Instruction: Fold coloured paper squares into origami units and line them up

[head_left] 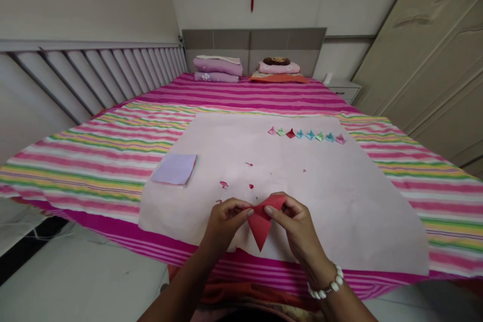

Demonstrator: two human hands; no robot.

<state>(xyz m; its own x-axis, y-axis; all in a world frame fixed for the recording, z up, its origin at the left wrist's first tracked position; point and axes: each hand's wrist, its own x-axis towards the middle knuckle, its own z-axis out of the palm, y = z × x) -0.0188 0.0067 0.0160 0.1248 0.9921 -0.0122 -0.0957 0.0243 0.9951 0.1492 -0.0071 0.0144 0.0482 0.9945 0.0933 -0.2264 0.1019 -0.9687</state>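
A folded piece of red paper point(260, 229) is held between both hands above the near edge of a large pale sheet point(211, 136). One point of the paper hangs down toward me. My left hand point(228, 216) pinches its left side between thumb and fingers. My right hand point(298, 221), with a white bead bracelet at the wrist, grips the upper right part, its thumb pressed on the front. Just beyond the hands lie small dark red scraps point(224, 185). To the left rests a stack of square paper point(175, 169) with a lilac sheet on top.
A row of several small folded paper pieces point(310, 135) in pink, green, red and blue stands at the far right of the sheet. Striped bedding point(94, 151) surrounds it. Folded bedding point(218, 68) lies by the headboard point(249, 43); a railing point(94, 73) runs along the left.
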